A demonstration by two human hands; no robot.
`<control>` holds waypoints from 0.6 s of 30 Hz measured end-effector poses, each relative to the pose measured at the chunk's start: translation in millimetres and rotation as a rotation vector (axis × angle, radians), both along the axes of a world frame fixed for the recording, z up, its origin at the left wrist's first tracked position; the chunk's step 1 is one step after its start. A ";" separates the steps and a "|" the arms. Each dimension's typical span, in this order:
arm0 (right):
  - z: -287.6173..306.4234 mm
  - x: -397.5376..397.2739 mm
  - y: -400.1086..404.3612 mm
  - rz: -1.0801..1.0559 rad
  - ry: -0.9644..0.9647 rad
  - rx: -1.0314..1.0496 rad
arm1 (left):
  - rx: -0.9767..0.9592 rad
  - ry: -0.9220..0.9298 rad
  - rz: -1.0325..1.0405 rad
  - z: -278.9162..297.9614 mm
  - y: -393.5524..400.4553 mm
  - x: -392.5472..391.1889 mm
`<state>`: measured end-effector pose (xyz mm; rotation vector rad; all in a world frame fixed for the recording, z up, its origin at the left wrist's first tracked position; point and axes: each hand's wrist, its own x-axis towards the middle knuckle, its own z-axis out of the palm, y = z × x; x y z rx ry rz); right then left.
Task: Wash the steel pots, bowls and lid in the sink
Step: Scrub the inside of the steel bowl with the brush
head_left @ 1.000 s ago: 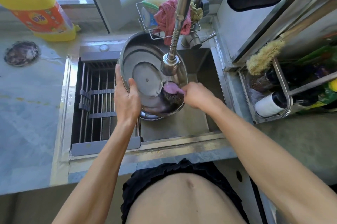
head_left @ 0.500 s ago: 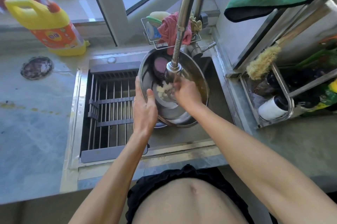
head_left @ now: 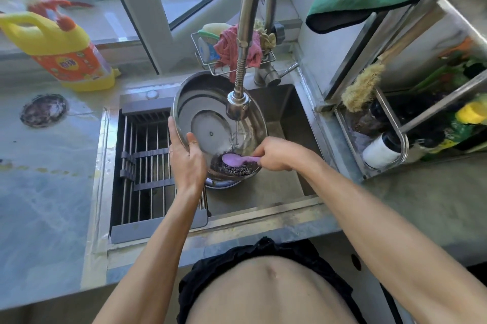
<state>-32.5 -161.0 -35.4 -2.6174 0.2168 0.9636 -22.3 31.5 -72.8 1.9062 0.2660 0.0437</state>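
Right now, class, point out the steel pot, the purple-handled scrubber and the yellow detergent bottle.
steel pot (head_left: 203, 102): head view, on its inner wall.
purple-handled scrubber (head_left: 232, 159): head view, on the purple head.
yellow detergent bottle (head_left: 66, 49): head view, on the bottle's body above its orange label.

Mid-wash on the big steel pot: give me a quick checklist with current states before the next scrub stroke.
1. Left hand grips the steel pot by its rim: ok.
2. Right hand holds the purple-handled scrubber: ok.
3. Scrubber pad lies against the pot's lower inside wall: ok.
4. Water runs from the faucet head into the pot: ok.
5. Pot is tilted over the sink, opening toward the person: ok.
6. Residue left on the pot's inside: cannot tell.
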 end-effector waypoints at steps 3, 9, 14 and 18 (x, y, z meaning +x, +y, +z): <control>6.4 3.2 -3.3 -0.036 -0.063 -0.146 | -0.040 -0.025 0.023 3.7 2.0 -1.9; 11.6 -9.9 14.0 -0.008 -0.122 -0.148 | 0.009 -0.032 0.027 1.5 -6.6 -11.8; 9.4 -7.4 17.8 0.015 0.043 0.018 | 0.113 -0.055 -0.011 -0.7 -6.5 -16.6; -7.2 -8.7 10.0 0.029 0.044 -0.202 | 0.132 -0.088 -0.098 -6.6 -3.3 -22.9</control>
